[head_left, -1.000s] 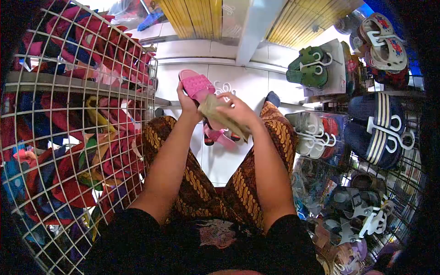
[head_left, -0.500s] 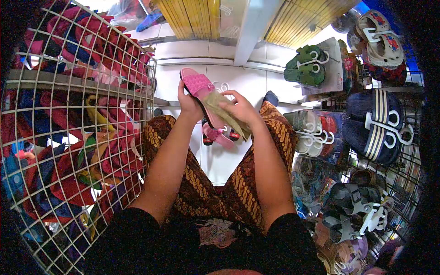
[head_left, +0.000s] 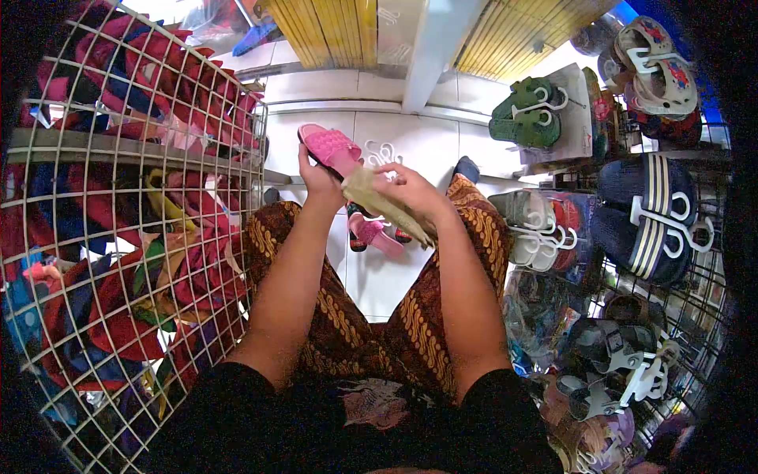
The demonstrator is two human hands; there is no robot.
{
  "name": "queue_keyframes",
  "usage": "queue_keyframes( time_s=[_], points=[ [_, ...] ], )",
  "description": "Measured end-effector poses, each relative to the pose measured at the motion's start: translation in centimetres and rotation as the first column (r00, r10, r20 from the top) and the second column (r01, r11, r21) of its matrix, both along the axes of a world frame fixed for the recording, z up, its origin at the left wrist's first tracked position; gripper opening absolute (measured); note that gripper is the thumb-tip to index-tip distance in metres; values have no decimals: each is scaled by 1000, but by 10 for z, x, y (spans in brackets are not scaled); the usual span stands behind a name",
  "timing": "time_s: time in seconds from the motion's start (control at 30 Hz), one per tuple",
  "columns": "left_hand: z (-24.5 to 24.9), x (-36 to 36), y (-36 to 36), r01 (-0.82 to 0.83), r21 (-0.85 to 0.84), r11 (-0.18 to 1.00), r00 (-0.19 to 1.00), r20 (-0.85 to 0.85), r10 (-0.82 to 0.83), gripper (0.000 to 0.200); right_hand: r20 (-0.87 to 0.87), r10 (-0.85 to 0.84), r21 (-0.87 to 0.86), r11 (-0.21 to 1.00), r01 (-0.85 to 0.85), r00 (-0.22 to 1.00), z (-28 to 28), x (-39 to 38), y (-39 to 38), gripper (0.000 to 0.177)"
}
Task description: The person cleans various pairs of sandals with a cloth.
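Where the black shirt ends, the patterned trousers spread to both sides, and between the knees both hands are working in the air above the floor. The left hand is partly closed around the edge of a pink sandal: the thumb lies along the side near the strap, while the other fingers are mostly hidden below the sole. The right hand is bent, not fully closed, and holds a tan cloth over the heel part of the sandal; exactly how its fingers grip, I cannot tell.

I judge the sandal to be light, with a sole that bends a little and a padded strap that gives under pressure. Probably it is not fragile, but its smooth footbed may slip a little, so the firm edge of the sole is a better hold than the strap. The cloth looks thin and limp; it seems best pinched in the middle, with the loose end free.

Beyond the hands, lower down, another pink sandal lies on the floor, and farther forward are white hangers.
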State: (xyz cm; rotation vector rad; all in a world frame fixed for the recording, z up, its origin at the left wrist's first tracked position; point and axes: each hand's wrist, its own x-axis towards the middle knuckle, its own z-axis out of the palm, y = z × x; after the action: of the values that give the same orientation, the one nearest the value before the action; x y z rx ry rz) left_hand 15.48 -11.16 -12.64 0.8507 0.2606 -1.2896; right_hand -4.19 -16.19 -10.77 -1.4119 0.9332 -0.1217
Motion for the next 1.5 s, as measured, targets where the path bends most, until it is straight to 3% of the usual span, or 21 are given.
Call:
queue_keyframes(
  time_s=[0.03,0.13,0.17,0.27,0.3,0.4,0.43,0.53,0.57,0.67,0.7,0.77,0.83,1.23,1.37,1.5],
  points=[
    [-4,2,1,20,-31,999,999,-38,-21,73,89,-40,142,990,27,995,6,3,2,46],
    [-11,4,1,22,-93,995,996,-86,-30,73,-80,-114,-25,993,112,990,-1,1,-4,46],
    [-12,4,2,40,-66,997,998,-51,-43,73,-61,-99,36,994,101,993,-1,-1,-4,46],
    [-7,0,-2,68,-40,997,998,2,-68,73,149,95,-45,995,-90,984,-11,1,1,44],
    [-2,-1,-1,63,-58,996,998,-11,-64,73,79,44,-121,992,-34,996,-6,0,2,45],
    [7,-5,-1,78,-63,995,996,-40,-80,75,-62,-105,-92,991,99,992,7,3,0,46],
    [6,-5,-1,97,-65,993,994,-37,-99,77,-7,-104,17,994,104,995,16,5,0,50],
    [8,-9,1,132,-11,991,991,-15,-132,78,43,-47,61,997,45,998,18,5,3,57],
    [10,-11,-1,143,12,990,990,-6,-143,77,-16,9,-26,1000,-9,1000,8,5,2,66],
    [3,-9,1,138,-83,987,990,26,-136,74,14,74,39,996,-74,997,20,3,4,78],
    [4,-7,0,103,-84,991,994,-30,-106,67,38,96,4,995,-96,995,15,1,4,78],
    [6,-7,-1,91,-84,992,995,53,-87,58,88,145,-63,988,-140,986,3,0,6,79],
    [15,-9,-1,53,-51,997,996,80,-49,49,31,122,-38,992,-121,992,17,2,2,79],
    [13,-16,0,48,-148,988,994,-94,-62,59,-22,-119,-200,973,112,993,11,7,6,66],
    [3,-24,1,51,-203,978,996,86,-34,57,-76,-131,-318,943,100,989,8,11,10,65],
    [21,-39,0,35,-96,995,972,233,-12,56,-29,-172,-242,957,160,985,10,17,16,66]
  ],
)
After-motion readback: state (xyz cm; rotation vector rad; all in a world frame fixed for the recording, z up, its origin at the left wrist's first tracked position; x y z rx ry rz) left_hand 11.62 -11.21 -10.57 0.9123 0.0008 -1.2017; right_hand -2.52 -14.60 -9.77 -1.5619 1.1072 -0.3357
